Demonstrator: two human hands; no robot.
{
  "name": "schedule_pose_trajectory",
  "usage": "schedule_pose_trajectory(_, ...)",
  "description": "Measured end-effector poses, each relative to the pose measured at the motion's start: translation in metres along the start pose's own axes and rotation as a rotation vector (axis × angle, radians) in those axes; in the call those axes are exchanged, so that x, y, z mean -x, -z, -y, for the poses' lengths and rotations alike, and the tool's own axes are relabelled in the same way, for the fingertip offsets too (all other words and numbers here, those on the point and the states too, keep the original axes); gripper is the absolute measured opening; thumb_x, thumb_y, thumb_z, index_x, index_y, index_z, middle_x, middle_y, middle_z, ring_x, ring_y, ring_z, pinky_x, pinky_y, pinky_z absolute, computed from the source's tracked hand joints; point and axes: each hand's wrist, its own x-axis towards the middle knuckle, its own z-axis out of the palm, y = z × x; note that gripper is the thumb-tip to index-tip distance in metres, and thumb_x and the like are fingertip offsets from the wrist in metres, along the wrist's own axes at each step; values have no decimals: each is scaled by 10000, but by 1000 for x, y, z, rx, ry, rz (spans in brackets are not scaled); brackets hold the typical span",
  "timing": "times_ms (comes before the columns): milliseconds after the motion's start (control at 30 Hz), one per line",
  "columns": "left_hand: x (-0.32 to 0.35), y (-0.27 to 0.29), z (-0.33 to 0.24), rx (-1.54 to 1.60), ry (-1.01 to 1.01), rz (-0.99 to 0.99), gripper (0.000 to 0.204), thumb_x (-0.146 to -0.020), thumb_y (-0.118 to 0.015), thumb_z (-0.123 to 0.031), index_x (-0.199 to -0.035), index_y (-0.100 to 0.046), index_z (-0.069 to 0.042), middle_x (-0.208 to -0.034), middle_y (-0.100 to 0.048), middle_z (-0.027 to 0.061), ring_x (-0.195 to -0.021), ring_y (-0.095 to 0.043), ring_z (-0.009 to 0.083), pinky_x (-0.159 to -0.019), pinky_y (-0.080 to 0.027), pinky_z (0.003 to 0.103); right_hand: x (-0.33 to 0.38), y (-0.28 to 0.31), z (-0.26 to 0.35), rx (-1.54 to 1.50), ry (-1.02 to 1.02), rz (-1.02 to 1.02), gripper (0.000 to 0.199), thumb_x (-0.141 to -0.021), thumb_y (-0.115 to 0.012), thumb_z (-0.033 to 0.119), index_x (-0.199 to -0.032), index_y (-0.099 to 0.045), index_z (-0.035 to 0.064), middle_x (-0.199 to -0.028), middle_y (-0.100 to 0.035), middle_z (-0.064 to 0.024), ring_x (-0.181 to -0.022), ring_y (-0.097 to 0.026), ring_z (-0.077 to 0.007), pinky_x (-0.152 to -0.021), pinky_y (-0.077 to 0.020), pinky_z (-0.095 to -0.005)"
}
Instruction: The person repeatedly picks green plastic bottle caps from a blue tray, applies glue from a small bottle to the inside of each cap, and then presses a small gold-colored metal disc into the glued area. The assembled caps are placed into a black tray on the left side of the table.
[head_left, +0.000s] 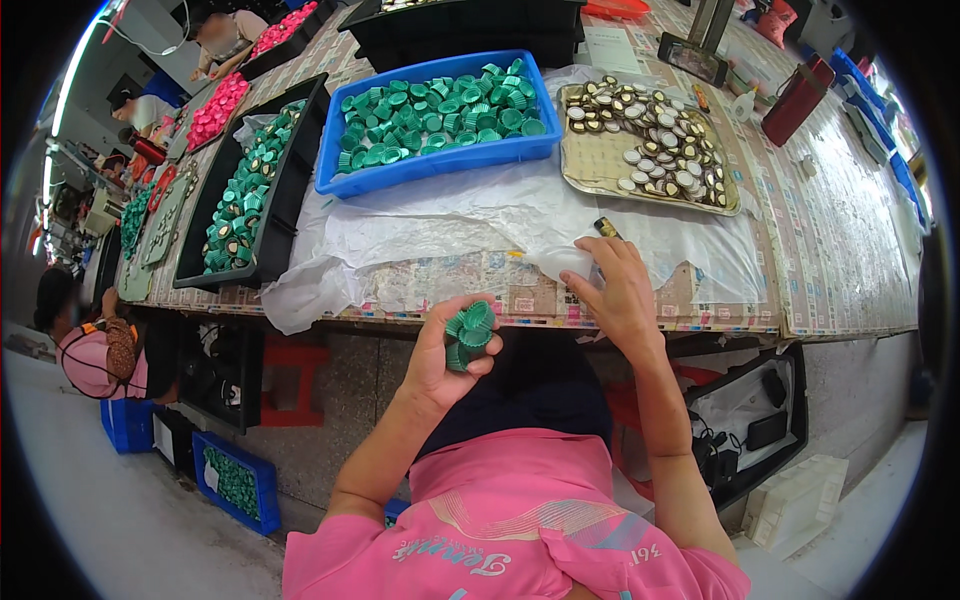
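Observation:
Several green ridged cups (476,322), with fluted sides like bottle caps, are gathered in my left hand (437,352), its fingers curled around them just off the table's front edge. My right hand (622,295) reaches over the table edge, thumb and fingers on either side of a whitish squeeze bottle (556,262) with a narrow orange tip. That bottle lies low over the white sheet (440,235). Just beyond my right fingers is a small black-and-gold cylinder (606,228), like a battery.
Ahead stands a blue tray (440,160) of green cups. To its right, a metal tray (655,200) holds round white-topped discs; to its left, a black crate (262,262) holds filled green cups. A red flask (798,100) and a phone (692,60) stand farther back. Co-workers sit at left.

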Motion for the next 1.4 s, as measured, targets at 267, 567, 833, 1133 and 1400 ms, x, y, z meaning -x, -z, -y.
schedule_pose_trajectory(267, 0, 4, 9, 209, 63, 15, 333, -931, -581, -206, -1242, -543, -95, -1087, -629, 115, -893, -654, 228, -526, -524, 250, 6, -7, 3, -209, -53, 22, 362, -760, -730, 181, -1049, -616, -5, -967, -600, -153, -885, -578, -326, -759, -467, -387)
schedule_pose_trajectory(567, 1, 6, 21, 229, 56, 112, 402, -937, -589, -207, -1321, -493, -139, -1157, -610, 120, -1010, -631, 229, -607, -574, 264, 40, 12, 23, -852, -303, 61, 335, -801, -728, 97, -1084, -581, -7, -982, -572, -55, -908, -589, -132, -775, -483, -255)
schedule_pose_trajectory(833, 0, -1, 24, 200, 50, 61, 436, -935, -600, -228, -1343, -477, -133, -1128, -609, 106, -1012, -618, 214, -643, -564, 273, 56, 25, 37, -946, -223, 1, 372, -762, -761, 24, -1081, -571, -5, -1048, -553, -50, -937, -575, -106, -802, -472, -250)
schedule_pose_trajectory(1133, 1, 11, 35, 245, 75, 71, 446, -906, -645, -232, -1292, -495, -68, -1128, -602, 107, -1081, -586, 209, -707, -561, 279, 59, 22, 40, -502, 47, -188, 345, -692, -825, 112, -971, -640, 27, -864, -590, -86, -764, -590, -198, -659, -474, -294)
schedule_pose_trajectory(1400, 2, 13, 37, 184, 86, 75, 389, -879, -677, -221, -1205, -531, -67, -1137, -606, 94, -1116, -580, 214, -741, -572, 279, 59, 20, 41, -430, 102, -194, 363, -697, -835, 171, -978, -651, 30, -834, -594, -90, -725, -576, -218, -626, -470, -312)
